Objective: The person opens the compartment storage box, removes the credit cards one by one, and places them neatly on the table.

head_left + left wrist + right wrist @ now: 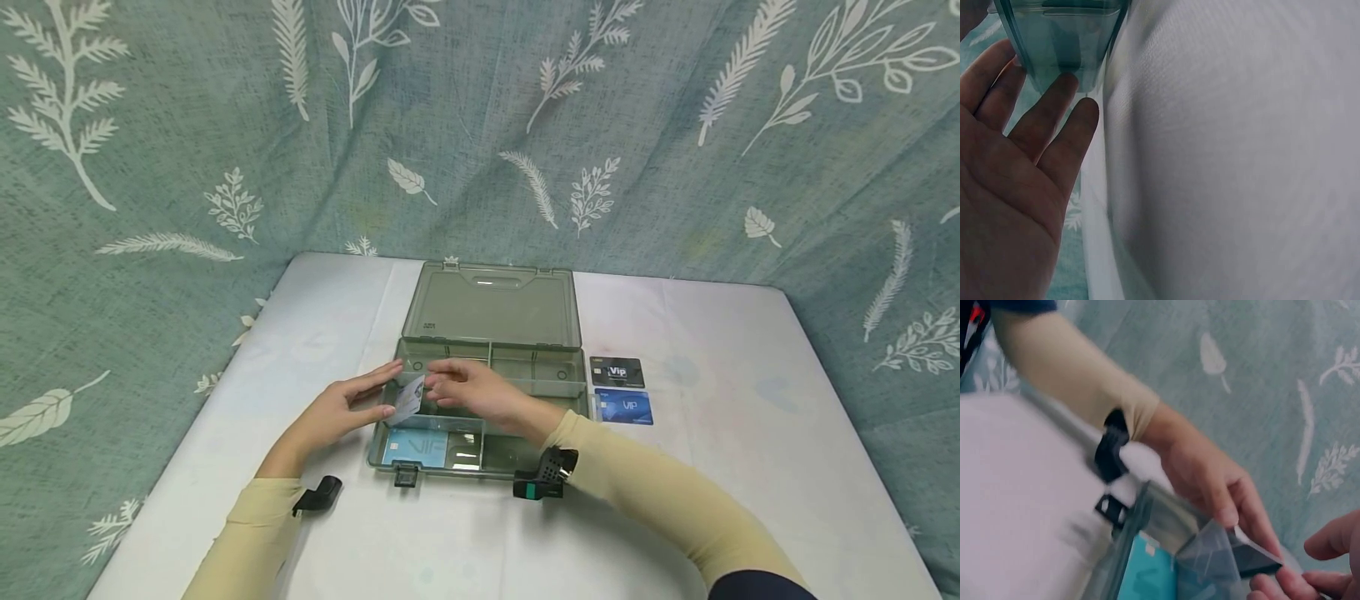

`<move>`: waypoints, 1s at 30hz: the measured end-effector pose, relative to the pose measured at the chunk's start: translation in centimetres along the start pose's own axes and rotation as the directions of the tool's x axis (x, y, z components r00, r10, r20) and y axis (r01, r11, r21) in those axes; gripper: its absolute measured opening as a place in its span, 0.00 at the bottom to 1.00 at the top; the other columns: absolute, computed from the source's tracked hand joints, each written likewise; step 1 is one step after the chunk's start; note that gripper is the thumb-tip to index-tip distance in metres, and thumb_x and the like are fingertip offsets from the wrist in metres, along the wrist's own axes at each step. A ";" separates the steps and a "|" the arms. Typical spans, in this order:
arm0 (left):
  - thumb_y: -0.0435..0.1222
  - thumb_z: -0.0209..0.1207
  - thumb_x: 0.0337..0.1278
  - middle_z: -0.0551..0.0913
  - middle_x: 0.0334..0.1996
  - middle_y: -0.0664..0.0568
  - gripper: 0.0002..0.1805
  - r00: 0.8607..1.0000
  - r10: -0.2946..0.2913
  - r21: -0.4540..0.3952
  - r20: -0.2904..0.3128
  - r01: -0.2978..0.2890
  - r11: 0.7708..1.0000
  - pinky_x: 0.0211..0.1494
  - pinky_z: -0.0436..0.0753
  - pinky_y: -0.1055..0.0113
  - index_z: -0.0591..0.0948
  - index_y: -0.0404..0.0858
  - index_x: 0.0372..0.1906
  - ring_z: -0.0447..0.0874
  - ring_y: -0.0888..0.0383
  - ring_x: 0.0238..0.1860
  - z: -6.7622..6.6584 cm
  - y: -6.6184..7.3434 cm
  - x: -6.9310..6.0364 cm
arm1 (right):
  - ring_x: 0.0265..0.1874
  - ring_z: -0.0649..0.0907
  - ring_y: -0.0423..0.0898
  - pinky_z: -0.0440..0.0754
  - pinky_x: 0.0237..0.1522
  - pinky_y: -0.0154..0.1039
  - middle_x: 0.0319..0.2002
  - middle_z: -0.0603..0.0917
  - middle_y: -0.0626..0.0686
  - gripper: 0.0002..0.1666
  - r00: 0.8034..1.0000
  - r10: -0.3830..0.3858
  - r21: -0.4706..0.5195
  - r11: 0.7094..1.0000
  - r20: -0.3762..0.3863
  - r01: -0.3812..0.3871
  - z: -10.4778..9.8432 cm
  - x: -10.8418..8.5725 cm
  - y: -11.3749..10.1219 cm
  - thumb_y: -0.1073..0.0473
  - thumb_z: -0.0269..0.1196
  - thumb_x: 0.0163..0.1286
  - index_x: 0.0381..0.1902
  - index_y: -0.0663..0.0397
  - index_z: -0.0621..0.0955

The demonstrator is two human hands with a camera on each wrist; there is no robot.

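Observation:
A pale printed card point(408, 400) stands tilted in the left middle compartment of a translucent grey-green divided box point(435, 473). My left hand point(330, 417) spreads its mostly straight fingers along the box's left side, its thumb close against the card's left edge. In the left wrist view, the fingers of that hand point(1016, 162) lie against the box's end wall. Just right of the card is my right hand point(480, 392), its fingers loosely bent and its thumb apart from them in the right wrist view. A light blue card point(416, 447) lies in the front left compartment.
The box's lid point(491, 308) is folded back behind it. Right of the box, a black Vip card point(617, 372) lies on the white tabletop point(720, 483), above a blue VIP card point(624, 407). Leaf-patterned green cloth point(465, 125) hangs behind and around the table.

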State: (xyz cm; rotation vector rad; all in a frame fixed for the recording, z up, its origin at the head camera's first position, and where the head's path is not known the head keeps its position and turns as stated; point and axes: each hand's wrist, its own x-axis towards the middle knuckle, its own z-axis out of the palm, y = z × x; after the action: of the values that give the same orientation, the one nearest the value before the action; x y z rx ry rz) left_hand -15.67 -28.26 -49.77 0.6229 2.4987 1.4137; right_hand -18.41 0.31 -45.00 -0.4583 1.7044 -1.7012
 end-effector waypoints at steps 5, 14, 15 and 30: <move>0.40 0.66 0.67 0.59 0.79 0.55 0.36 1.000 0.002 -0.008 0.004 -0.002 1.000 0.75 0.68 0.59 0.68 0.42 0.77 0.61 0.49 0.76 0.0 -0.1 0.0 | 0.58 0.82 0.57 0.82 0.62 0.49 0.61 0.80 0.62 0.27 0.997 -0.062 -0.133 0.990 -0.042 0.055 0.2 0.7 0.6 0.64 0.57 0.79 0.72 0.68 0.69; 0.39 0.66 0.67 0.59 0.79 0.54 0.36 1.000 0.007 -0.020 0.003 -0.007 1.000 0.75 0.68 0.59 0.68 0.42 0.77 0.61 0.48 0.76 0.0 -0.2 -0.1 | 0.46 0.85 0.43 0.87 0.47 0.35 0.50 0.85 0.53 0.24 0.982 -0.168 -0.417 0.901 -0.082 0.119 0.9 1.8 0.9 0.56 0.63 0.76 0.64 0.60 0.79; 0.39 0.66 0.67 0.59 0.79 0.54 0.36 1.000 0.008 -0.019 0.002 -0.008 1.000 0.75 0.68 0.59 0.68 0.43 0.77 0.61 0.48 0.76 0.0 -0.2 -0.1 | 0.44 0.85 0.41 0.86 0.46 0.33 0.49 0.85 0.52 0.24 0.981 -0.175 -0.434 0.893 -0.085 0.121 1.0 1.9 1.0 0.55 0.63 0.75 0.64 0.60 0.79; 0.39 0.66 0.67 0.59 0.79 0.55 0.36 1.000 0.000 -0.023 0.001 0.000 1.000 0.75 0.68 0.58 0.67 0.42 0.77 0.61 0.48 0.76 0.0 -0.1 -0.2 | 0.27 0.85 0.38 0.82 0.26 0.31 0.34 0.88 0.45 0.21 0.974 -0.202 -0.470 0.873 -0.104 0.131 1.7 2.6 1.6 0.57 0.66 0.73 0.59 0.61 0.80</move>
State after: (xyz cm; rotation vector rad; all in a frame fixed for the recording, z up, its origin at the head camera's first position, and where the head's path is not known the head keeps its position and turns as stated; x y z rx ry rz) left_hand -15.53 -28.34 -49.84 0.6189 2.4784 1.4394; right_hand -18.74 -2.50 -47.01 -0.7270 2.2515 -1.4625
